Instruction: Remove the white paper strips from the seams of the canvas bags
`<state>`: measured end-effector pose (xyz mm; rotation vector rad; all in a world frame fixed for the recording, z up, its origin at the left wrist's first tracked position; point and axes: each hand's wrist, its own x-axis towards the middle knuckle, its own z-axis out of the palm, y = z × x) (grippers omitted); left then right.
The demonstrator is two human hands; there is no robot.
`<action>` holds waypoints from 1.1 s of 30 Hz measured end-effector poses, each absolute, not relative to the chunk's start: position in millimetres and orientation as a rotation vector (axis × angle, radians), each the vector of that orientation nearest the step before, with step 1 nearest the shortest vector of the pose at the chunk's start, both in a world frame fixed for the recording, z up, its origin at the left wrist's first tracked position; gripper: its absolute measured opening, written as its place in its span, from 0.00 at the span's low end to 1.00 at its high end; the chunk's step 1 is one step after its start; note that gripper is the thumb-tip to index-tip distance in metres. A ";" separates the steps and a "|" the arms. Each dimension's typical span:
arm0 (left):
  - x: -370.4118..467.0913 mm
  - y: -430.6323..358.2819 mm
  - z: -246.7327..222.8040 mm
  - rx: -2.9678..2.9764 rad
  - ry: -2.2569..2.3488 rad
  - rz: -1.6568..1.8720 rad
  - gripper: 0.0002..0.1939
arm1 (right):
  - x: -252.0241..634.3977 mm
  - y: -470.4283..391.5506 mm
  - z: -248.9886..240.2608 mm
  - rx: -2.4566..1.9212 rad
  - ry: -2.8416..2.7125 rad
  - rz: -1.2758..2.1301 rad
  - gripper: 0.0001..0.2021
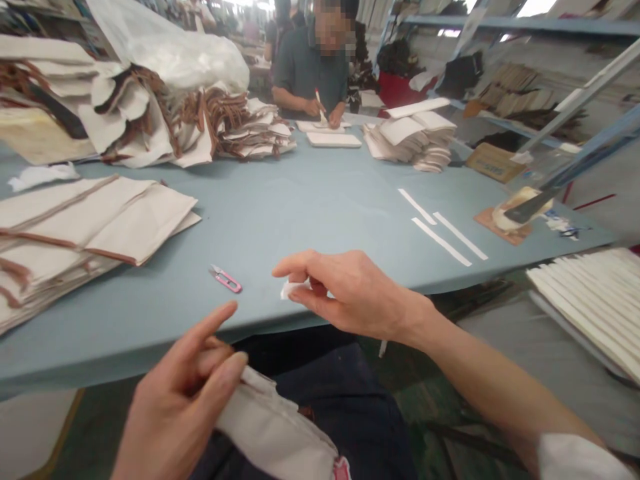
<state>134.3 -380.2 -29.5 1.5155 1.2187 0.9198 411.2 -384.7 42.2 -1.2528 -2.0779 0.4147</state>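
Observation:
My left hand [185, 393] pinches the edge of a cream fabric piece [280, 427] between thumb and curled fingers, its index finger stretched out. The fabric hangs over my lap, with a small red-and-white patch [342, 468] at its lower end. Just above the table's front edge, my right hand [350, 293] holds a small white scrap [289, 289] between thumb and fingers; I cannot make out whether it is paper or cloth. Pink thread snips [226, 279] lie on the table, beyond my left fingertip.
Cream fabric pieces with brown edging [100, 220] are stacked at the left of the blue-green table [320, 200]. Three white strips [441, 241] lie at the right, near a board with a pot and brush [515, 213]. Across the table a person [313, 73] works with a brush.

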 end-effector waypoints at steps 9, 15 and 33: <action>195.7 -356.8 -16.6 1.504 0.847 0.681 0.28 | 396.5 -380.0 38.5 -1.210 -2.342 0.314 0.17; 191.5 -369.8 -34.6 1.275 0.932 0.693 0.27 | 405.4 -372.2 24.5 -1.303 -1.956 0.562 0.19; 179.4 -376.8 -48.8 1.164 1.214 0.962 0.28 | 341.7 -390.0 -43.3 -1.063 -0.843 1.071 0.20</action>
